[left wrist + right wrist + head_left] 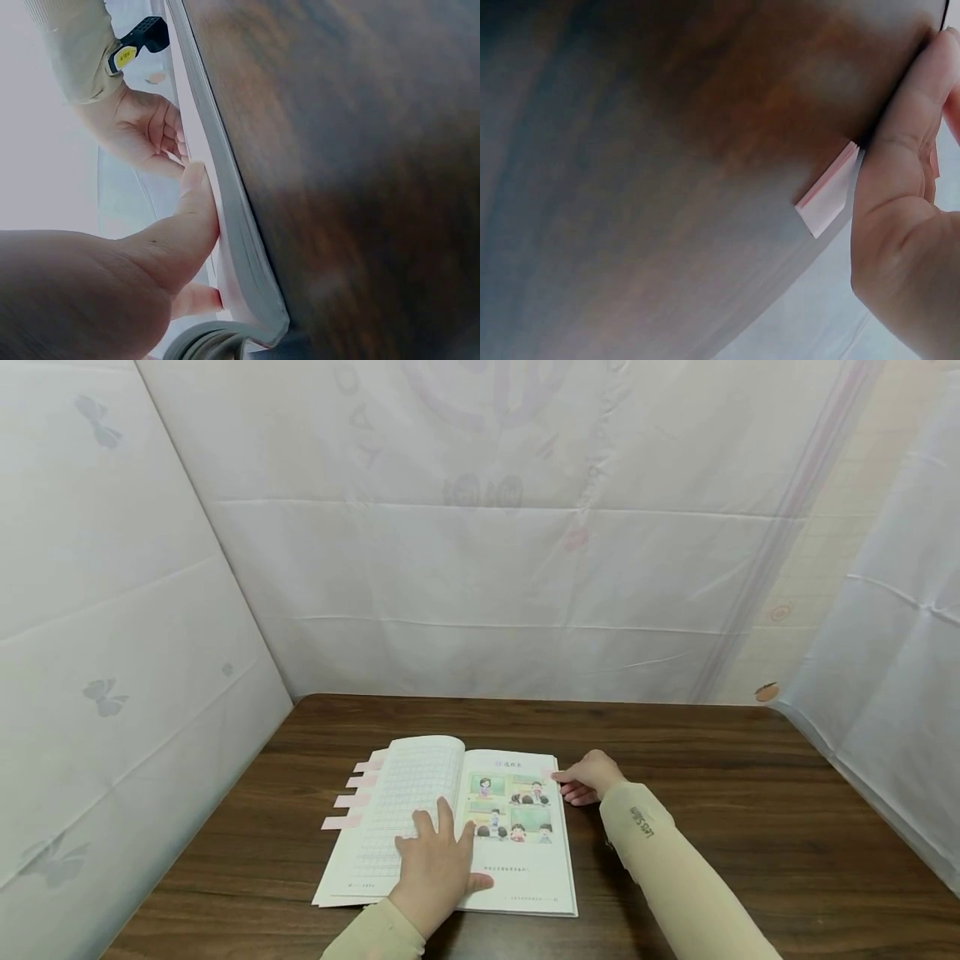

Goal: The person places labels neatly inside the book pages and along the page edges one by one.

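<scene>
The book lies open on the table; all positions are given against it. I find the left hand spread over the book's gutter near its lower edge, fingers extended on the left page, thumb on the right page, grasping nothing. In my judgement it serves as a weight: the left leaves bulge near the spine and would tend to lift.

At the book's right edge, near the upper corner, the right hand pinches the margin of the right page. Pink shows at the fingertips; whether a tab is inside the pinch, I cannot tell. A small stack of pink paper projects beside that hand.

Along the book's left edge I count four pink tabs, staggered, presumably so that each can be reached separately.

Writing: the right sleeve appears to read "Lets Slim". The right page's heading, above four illustrations, seems to be "选班长"; smaller lines are illegible. The yellow label on the opposite wrist's camera is unreadable to me.
</scene>
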A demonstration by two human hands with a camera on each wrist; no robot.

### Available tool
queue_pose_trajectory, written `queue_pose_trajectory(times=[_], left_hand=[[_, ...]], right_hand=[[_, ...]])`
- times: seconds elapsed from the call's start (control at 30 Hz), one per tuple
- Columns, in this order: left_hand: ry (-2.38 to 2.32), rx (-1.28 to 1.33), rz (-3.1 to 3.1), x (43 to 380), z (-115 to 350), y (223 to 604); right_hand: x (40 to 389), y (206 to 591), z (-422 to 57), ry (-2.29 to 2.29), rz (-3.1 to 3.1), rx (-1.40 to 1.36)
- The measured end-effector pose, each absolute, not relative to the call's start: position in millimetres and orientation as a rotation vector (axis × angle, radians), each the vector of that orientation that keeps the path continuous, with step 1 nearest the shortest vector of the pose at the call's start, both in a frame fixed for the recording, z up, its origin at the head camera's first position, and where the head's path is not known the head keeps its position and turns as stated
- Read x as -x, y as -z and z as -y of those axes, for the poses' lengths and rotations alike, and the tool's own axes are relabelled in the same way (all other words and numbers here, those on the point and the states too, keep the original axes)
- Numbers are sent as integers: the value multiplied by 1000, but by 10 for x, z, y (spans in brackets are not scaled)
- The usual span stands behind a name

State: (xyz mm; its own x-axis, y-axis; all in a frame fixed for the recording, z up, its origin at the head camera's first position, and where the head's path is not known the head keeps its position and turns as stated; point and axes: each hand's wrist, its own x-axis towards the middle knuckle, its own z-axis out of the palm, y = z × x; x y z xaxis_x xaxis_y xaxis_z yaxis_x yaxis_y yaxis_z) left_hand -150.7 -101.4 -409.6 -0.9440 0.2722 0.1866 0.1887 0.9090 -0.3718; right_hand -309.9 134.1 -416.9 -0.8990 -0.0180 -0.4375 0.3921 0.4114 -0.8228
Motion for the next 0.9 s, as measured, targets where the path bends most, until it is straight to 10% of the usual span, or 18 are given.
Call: queue_pose_trajectory(times=[0.9], left_hand=[[-525,347,2831,1538,997,4110]], right_hand=[[3006,3955,-1542,1215,-2662,-175]])
